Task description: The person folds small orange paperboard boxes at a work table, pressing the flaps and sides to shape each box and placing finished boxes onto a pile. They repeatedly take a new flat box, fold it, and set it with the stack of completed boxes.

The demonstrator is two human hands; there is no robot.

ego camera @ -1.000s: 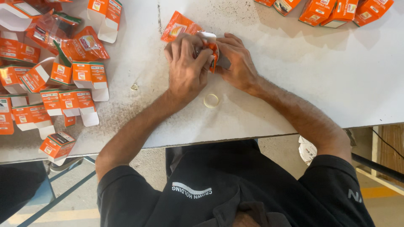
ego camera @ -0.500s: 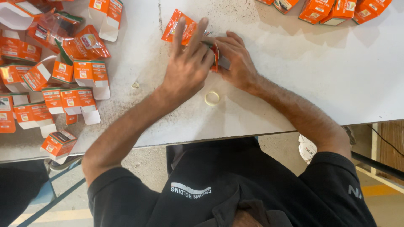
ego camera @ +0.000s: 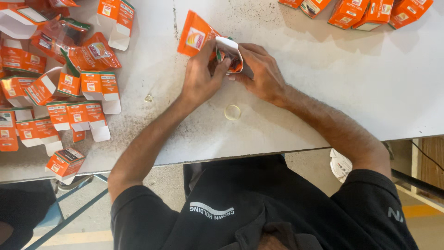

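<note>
Both of my hands meet at the middle of a white table (ego camera: 323, 83). My left hand (ego camera: 200, 76) and my right hand (ego camera: 261, 71) together grip a small orange and white carton (ego camera: 230, 52) with its white flap turned up between my fingers. An orange pouch (ego camera: 194, 34) lies flat just left of the carton, partly under my left hand. What is inside the carton is hidden by my fingers.
Many open orange cartons (ego camera: 88, 90) lie scattered at the left, one (ego camera: 64, 162) near the front edge. Several closed orange boxes (ego camera: 365, 10) stand at the top right. A small pale ring (ego camera: 232, 112) lies in front of my hands. A white object (ego camera: 341, 164) lies on the floor.
My left hand, spread flat over the carton before, has curled its fingers around it. The carton's white flap has come up into view.
</note>
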